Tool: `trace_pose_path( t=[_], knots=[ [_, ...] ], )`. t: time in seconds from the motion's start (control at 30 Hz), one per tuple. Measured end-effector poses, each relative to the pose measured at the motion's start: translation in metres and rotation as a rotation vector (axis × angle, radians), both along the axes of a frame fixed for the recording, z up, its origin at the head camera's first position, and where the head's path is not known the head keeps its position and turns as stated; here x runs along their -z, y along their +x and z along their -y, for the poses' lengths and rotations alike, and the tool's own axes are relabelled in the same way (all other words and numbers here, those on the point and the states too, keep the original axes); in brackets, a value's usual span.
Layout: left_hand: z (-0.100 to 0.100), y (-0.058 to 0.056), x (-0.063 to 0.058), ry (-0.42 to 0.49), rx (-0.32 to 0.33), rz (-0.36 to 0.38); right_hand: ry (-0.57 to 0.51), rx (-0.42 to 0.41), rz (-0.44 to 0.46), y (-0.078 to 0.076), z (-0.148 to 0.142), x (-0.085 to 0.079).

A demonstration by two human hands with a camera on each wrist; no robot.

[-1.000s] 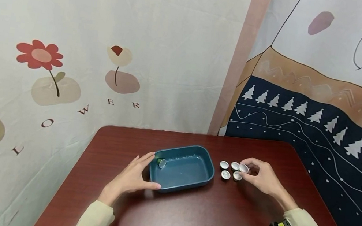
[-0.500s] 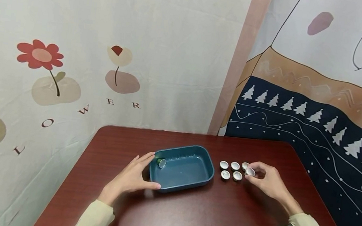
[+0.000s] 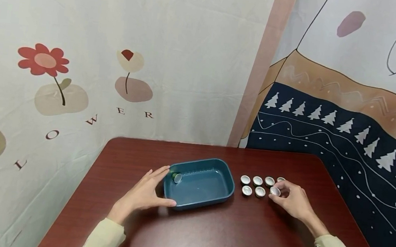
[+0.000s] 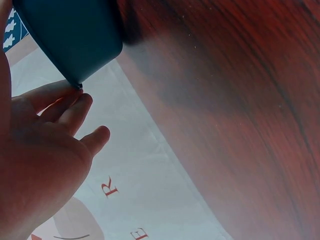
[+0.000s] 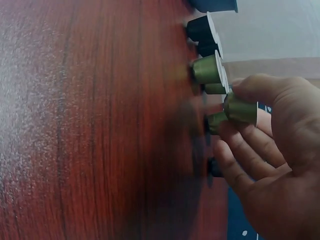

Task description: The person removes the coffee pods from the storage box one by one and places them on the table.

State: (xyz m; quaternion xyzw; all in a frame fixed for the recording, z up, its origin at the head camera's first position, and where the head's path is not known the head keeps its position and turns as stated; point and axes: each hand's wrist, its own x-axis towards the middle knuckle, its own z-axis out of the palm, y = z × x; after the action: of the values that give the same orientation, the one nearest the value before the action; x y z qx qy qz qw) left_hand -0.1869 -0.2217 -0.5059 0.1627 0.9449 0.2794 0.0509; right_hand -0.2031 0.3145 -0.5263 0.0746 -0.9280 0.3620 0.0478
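My right hand [image 3: 294, 200] pinches a green coffee capsule [image 5: 241, 109] between thumb and fingers, its pale lid facing up in the head view. The held capsule is at the right end of the nearer of two rows of capsules. Beside it in that row is another green capsule [image 5: 206, 69]; a dark capsule [image 5: 216, 167] shows past my fingertips, partly hidden. At the left end of the teal tray [image 3: 208, 200], my left hand [image 3: 142, 193] is spread, fingertips at the far corner and thumb at the near one. A green capsule [image 3: 177, 178] lies tipped inside the tray, near my left fingers.
Both rows of capsules stand lid up to the right of the tray, among them a white-lidded one [image 3: 244, 180] nearest its rim. Everything is on a dark red wooden table [image 3: 186, 235], with a printed cloth [image 3: 197, 59] behind it.
My right hand has set down capsules at the far row's right end, which now has one more. It now holds a capsule at the near row's end. The left hand and tray are still.
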Motion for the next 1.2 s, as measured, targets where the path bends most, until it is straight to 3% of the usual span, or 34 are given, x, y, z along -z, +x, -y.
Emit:
trace_pose_path(
  t=[0.3, 1.2],
  knots=[
    [0.000, -0.001, 0.000, 0.005, 0.005, 0.002, 0.084, 0.054, 0.026, 0.000, 0.000, 0.004],
    [0.000, -0.001, 0.002, 0.022, 0.002, 0.004, 0.095, 0.067, 0.038, -0.004, 0.005, 0.014]
  ],
)
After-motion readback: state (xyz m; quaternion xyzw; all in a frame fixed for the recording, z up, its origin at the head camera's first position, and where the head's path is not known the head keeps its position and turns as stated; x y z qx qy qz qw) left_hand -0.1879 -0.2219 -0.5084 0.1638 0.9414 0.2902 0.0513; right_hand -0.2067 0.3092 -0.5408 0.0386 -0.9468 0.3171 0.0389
